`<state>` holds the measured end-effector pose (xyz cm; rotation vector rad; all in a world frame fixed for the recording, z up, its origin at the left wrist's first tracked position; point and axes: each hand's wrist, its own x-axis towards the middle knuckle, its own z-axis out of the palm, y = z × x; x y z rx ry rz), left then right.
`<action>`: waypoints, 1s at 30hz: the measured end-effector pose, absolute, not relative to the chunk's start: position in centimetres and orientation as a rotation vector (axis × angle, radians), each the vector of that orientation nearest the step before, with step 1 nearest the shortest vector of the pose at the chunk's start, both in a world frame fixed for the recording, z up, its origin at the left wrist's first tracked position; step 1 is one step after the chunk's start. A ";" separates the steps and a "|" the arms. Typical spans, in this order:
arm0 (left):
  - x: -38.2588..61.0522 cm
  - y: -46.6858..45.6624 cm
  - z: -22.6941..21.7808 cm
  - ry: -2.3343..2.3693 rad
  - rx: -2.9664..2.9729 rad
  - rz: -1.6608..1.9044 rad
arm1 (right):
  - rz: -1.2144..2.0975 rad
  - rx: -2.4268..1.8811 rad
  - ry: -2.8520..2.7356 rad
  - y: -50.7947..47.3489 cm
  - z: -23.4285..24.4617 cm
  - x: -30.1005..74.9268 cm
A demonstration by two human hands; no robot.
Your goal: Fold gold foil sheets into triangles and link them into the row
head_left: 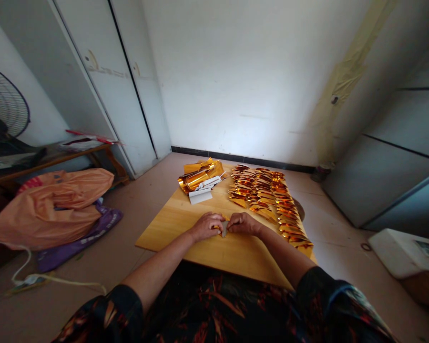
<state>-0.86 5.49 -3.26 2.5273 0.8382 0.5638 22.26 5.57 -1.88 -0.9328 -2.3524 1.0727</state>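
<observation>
In the head view, a wooden board [164,224] lies on the floor in front of the person, and both hands work on its near part. The left hand [208,225] and the right hand [242,223] are close together, almost touching. Between them is a small piece of gold paper [224,229], which lies on the board. The fingers of both hands are bent down and pinch this piece, the left hand from its left side and the right hand from its right side. Most of the piece is hidden under the fingers, so its shape cannot be told; only a grey and gold part shows between the hands.

On the right part of the board, rows of folded gold pieces [268,195] lie one after another, from the far edge to the near right corner. At the far edge, to the left of the rows, is a stack of gold sheets [200,177], with a white strip [200,196] just in front of it.

On the floor to the left, well apart from the board, an orange bag [53,205] rests on a purple bag [96,228]. A fan [5,102] stands at the left edge, and a white box [400,250] is at the right.
</observation>
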 end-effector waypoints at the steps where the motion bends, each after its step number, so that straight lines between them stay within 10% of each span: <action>1: -0.9 5.5 -3.3 0.837 2.526 0.566 | 1.081 -0.963 -2.329 5.7 -1.9 22.1; 30: -0.5 5.1 -3.1 0.830 2.522 0.598 | 1.299 -1.100 -2.142 6.4 -1.8 20.7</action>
